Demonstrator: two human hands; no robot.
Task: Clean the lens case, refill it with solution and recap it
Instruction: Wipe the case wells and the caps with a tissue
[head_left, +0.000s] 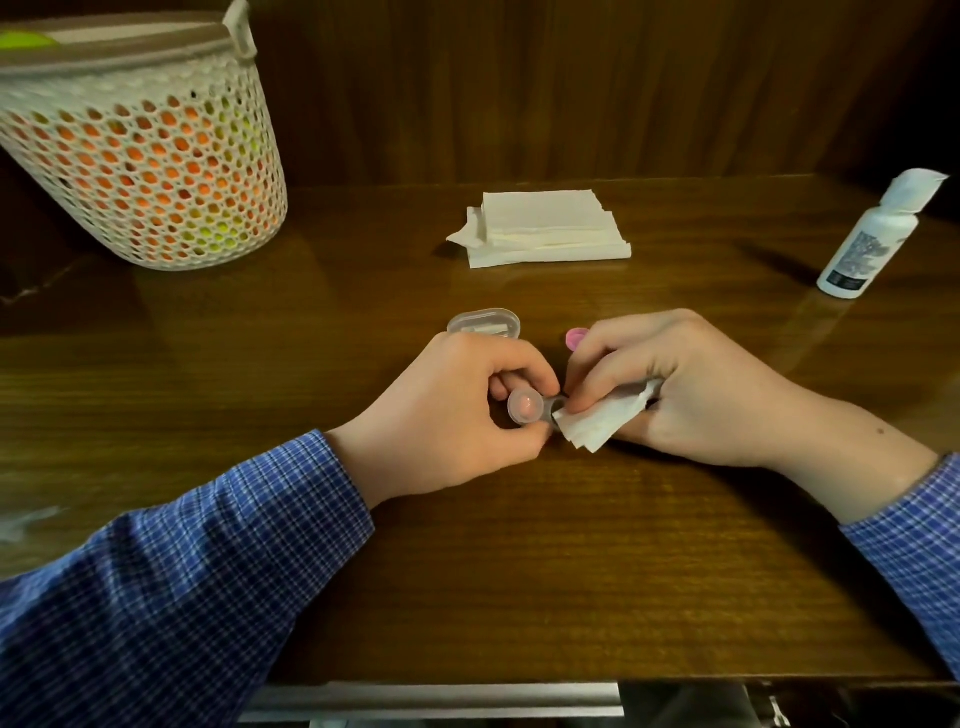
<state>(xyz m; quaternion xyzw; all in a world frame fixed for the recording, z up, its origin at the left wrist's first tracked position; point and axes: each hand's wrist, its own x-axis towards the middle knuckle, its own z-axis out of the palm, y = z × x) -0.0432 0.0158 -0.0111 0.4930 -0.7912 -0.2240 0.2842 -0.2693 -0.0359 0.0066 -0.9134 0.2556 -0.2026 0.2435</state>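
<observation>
Wiping the open lens case (525, 406)

Left hand (452, 410) grasps it, long axis pointing right toward right hand's (675, 384) clenched tissue (602, 423).

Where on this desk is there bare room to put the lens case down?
Bare wood lies between the basket and the tissue stack, between that stack and the bottle, and along the near edge. It is crowded around the hands, left and right, with the lens case.
</observation>
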